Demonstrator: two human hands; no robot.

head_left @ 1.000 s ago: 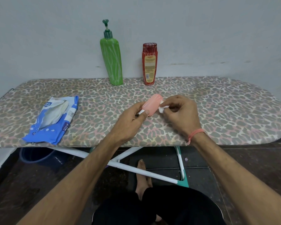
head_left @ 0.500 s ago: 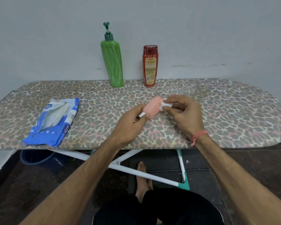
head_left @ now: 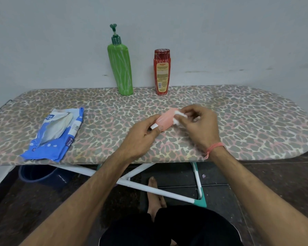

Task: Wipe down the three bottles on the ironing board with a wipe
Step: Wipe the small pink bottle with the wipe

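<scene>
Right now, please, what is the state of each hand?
Left hand: closed, holding the small pink plastic bottle near its white cap.
Right hand: closed, pinching a small white wipe against that bottle.

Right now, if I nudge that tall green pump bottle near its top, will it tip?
Probably: the tall green pump bottle is narrow-based and already leans slightly. The padded leopard-print ironing board likely adds wobble. Its smooth plastic may be slippery.

Three plastic bottles in all: one tall green pump bottle [head_left: 121, 70], one red flip-cap bottle with a yellow label [head_left: 161, 72], one small pink bottle with a white cap [head_left: 164, 119]. One crumpled white wipe [head_left: 179, 115]. One opened blue wipe packet [head_left: 55, 134]. One leopard-print ironing board [head_left: 238, 121]. Two hands: left [head_left: 140, 139], right [head_left: 201, 126].
</scene>
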